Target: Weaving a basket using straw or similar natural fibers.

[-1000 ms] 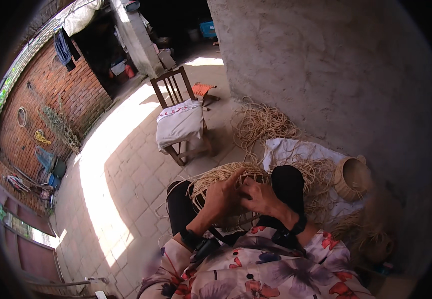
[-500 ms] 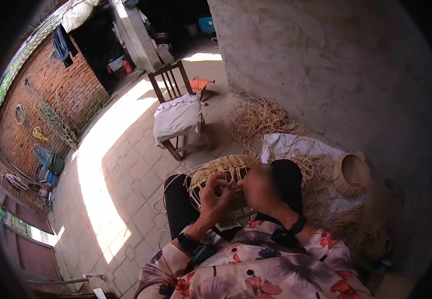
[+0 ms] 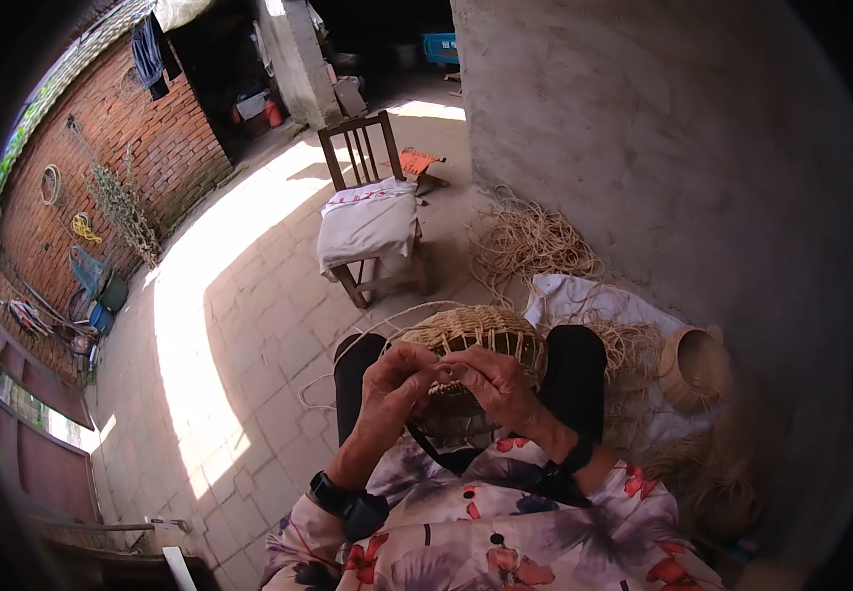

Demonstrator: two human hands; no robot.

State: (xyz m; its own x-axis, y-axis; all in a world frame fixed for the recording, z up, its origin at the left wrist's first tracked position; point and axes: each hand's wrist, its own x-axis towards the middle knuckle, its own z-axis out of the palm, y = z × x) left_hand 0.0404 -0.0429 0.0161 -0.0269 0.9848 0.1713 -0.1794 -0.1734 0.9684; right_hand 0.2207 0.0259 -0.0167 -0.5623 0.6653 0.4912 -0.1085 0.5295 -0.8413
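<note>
As sunlight falls across a paved courtyard floor (image 3: 279, 364), a seated person in a floral shirt (image 3: 545, 537) bends over handwork, seen from the head camera. A partly open-ribbed woven basket (image 3: 476, 323) of straw-coloured cord sits in the lap, between knees in dark trousers (image 3: 576, 369). The left hand (image 3: 397, 384) and right hand (image 3: 500, 386) meet above its near side, the grip of each drawn together in a pinch, fingertips almost touching; whether cord is caught between them is too small to tell. A loose strand (image 3: 316, 406) loops out beyond the left knee. To the right, a second basket (image 3: 671, 389), round with its mouth showing, rests on a white sheet (image 3: 559, 295) strewn with fibre. Beyond it, a tangled heap of cord (image 3: 535, 236) lies against a grey wall (image 3: 643, 118). Ahead stands a wooden chair (image 3: 360, 148), a pale cloth (image 3: 367, 231) over its seat, near a low orange-topped stool (image 3: 415, 161).
</note>
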